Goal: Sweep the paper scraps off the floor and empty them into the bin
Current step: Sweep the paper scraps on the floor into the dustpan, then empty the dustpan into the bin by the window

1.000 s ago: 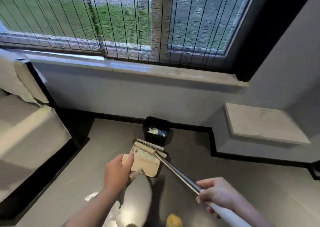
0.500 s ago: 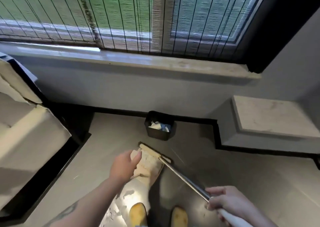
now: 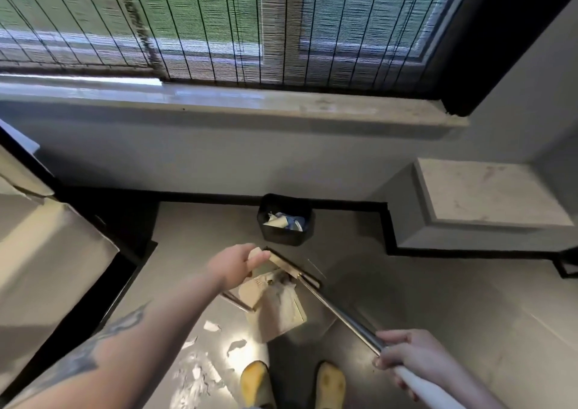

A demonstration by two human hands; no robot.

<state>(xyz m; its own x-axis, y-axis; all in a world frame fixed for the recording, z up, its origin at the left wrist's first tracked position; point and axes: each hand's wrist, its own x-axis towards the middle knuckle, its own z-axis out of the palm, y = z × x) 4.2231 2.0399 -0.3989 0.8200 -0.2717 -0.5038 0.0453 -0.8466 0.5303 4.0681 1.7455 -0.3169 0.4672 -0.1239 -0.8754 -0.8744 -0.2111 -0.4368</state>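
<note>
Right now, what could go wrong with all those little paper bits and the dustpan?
The dustpan in the left hand sits short of the black bin, so tipping it here would likely spill paper onto the floor. Loose paper scraps lie right beside the yellow slippers, so a step could scatter them. The broom in the right hand might knock the pan.

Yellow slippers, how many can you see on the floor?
2: one yellow slipper at the bottom edge beside the paper scraps, the other just right of it.
</note>
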